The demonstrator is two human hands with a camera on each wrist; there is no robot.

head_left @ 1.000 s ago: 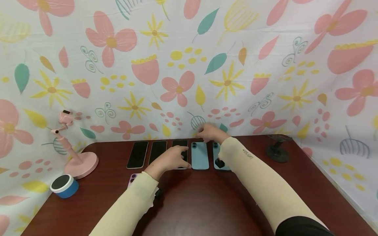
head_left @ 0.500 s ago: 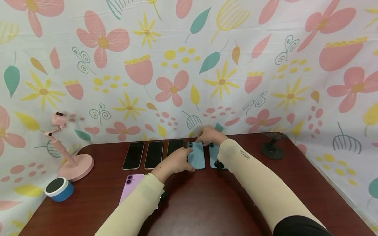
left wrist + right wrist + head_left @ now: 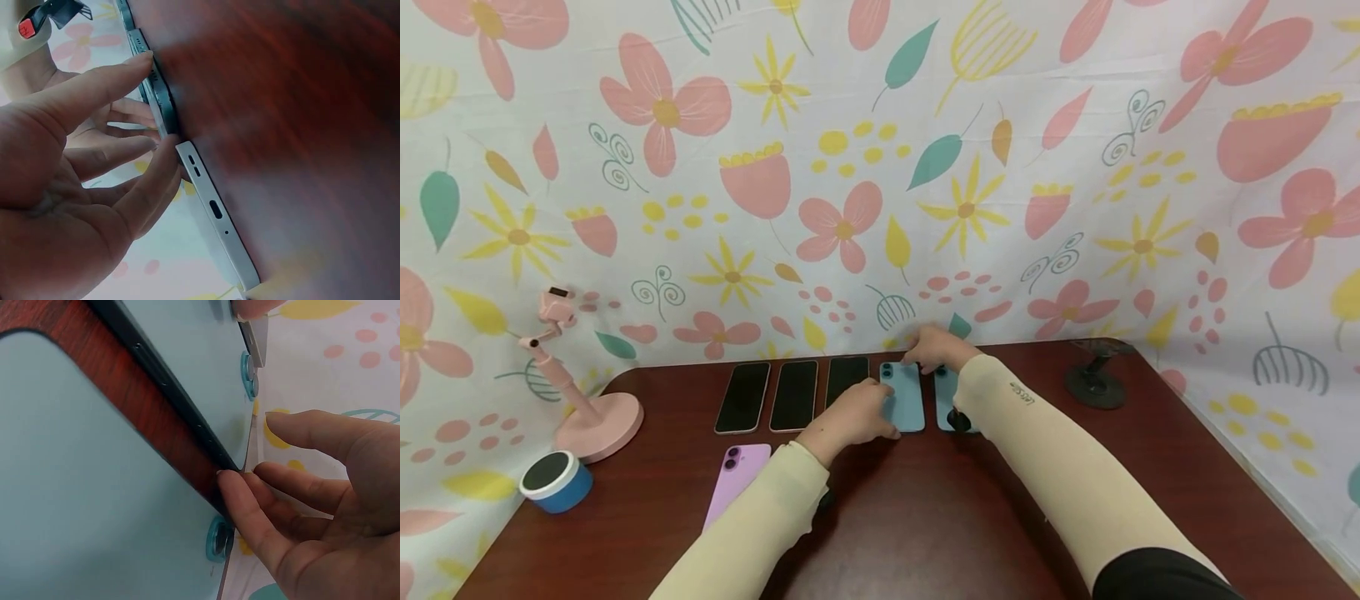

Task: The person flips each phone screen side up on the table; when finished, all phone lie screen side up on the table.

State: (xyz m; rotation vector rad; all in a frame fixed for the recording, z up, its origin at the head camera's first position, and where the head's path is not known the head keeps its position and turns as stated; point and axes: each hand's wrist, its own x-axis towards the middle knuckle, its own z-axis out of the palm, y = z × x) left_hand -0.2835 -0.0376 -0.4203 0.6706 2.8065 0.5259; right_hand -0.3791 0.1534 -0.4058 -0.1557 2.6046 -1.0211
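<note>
Two light-blue smartphones lie camera side up at the right end of a row on the dark wooden table (image 3: 917, 517). Over the lower left of the nearer-to-centre one, the blue phone (image 3: 907, 398), my left hand (image 3: 856, 412) reaches with fingers extended. In the left wrist view its thumb (image 3: 134, 65) touches that phone's dark bottom edge, and other fingertips meet its corner. My right hand (image 3: 936, 346) comes from behind, its fingertips (image 3: 230, 482) at the phone's upper right corner. The second blue phone (image 3: 946, 385) is partly hidden under the right forearm.
Several black-screened phones (image 3: 742, 398) continue the row leftward. A lilac phone (image 3: 741, 475) lies in front, partly behind the left sleeve. A pink stand (image 3: 602, 425) and a blue-and-white round jar (image 3: 557, 483) stand left; a dark stand (image 3: 1096, 387) stands right. Floral cloth (image 3: 842, 225) hangs behind.
My left hand has moved right, from over the third black-screened phone to the blue phone's left side and lower edge. The right hand has stayed near the blue phones' top edges. The head view has shifted slightly.
</note>
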